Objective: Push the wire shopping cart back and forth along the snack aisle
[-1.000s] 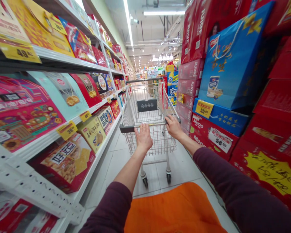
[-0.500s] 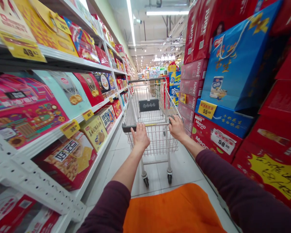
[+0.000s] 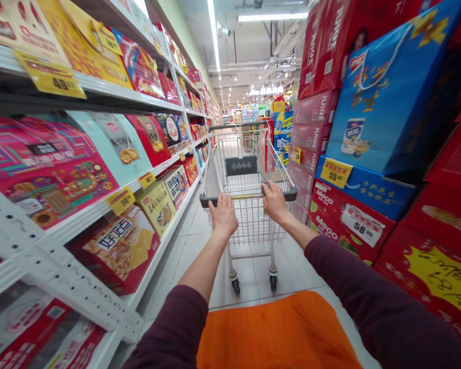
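Observation:
A wire shopping cart (image 3: 253, 225) stands straight ahead of me, with a dark handle (image 3: 291, 194) across its near side. My left hand (image 3: 224, 215) lies over the left half of the handle, its fingers closed over the bar. My right hand (image 3: 275, 201) is closed at the right half of the handle, its fingers bent. A small dark patch shows by its fingertips, and I cannot make out what it is. The cart's basket holds no goods that I can see. A dark sign panel (image 3: 241, 165) is fixed inside it.
White shelves (image 3: 61, 233) with boxed snacks and yellow price tags line the left side. Stacked red drink cartons (image 3: 330, 207) and a blue gift bag (image 3: 372, 107) rise close on the right. Pale floor tiles (image 3: 192, 241) run between them; blue packs (image 3: 283, 136) stand farther along.
My right hand has shifted left along the handle, baring its right end. The shelves and cartons have moved slightly right in view. My left hand keeps its place on the handle.

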A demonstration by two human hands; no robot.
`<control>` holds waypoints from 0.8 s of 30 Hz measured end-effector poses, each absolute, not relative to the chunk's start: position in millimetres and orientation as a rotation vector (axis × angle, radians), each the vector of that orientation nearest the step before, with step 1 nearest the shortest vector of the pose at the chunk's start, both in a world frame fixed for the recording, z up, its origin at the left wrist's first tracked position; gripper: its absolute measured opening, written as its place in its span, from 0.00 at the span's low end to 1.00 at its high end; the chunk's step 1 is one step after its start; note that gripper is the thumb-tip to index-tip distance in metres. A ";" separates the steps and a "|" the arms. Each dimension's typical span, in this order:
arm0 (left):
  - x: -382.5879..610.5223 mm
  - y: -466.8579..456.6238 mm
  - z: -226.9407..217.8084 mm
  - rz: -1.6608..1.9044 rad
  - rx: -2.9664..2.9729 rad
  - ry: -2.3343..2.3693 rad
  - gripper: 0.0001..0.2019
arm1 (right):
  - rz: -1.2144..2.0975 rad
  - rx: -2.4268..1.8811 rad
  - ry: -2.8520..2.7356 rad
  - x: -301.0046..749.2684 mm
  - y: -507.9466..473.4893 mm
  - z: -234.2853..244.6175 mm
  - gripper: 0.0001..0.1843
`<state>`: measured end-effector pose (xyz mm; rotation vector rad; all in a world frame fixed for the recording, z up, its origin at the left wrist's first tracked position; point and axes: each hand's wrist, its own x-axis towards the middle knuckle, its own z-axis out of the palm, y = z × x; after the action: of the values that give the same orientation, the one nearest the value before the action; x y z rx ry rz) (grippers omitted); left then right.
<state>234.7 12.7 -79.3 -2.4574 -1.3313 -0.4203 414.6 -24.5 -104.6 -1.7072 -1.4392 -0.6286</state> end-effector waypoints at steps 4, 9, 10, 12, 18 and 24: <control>236.3 10.8 -80.3 -0.432 -2.469 -1.335 0.36 | -0.645 -1.665 -1.532 388.7 -12.7 -116.7 0.25; 231.1 14.8 -78.0 -0.420 -2.486 -1.288 0.35 | -0.627 -1.593 -1.601 363.6 3.3 -118.4 0.26; 228.8 16.5 -77.7 -0.423 -2.480 -1.278 0.34 | -0.619 -1.570 -1.620 366.5 2.9 -116.4 0.26; 223.9 19.9 -77.4 -0.441 -2.439 -1.323 0.35 | -0.613 -1.541 -1.612 378.3 -1.3 -111.9 0.27; 215.7 22.2 -78.8 -0.465 -2.383 -1.442 0.36 | -0.556 -1.679 -1.474 396.2 -11.3 -109.6 0.26; 214.6 17.8 -77.8 -0.465 -2.407 -1.424 0.37 | -0.527 -1.616 -1.591 340.5 13.0 -115.9 0.25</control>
<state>214.6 17.8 -77.8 -2.4066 -1.4244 -0.4649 340.5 13.0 -115.9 -1.6157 -1.5915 -0.5266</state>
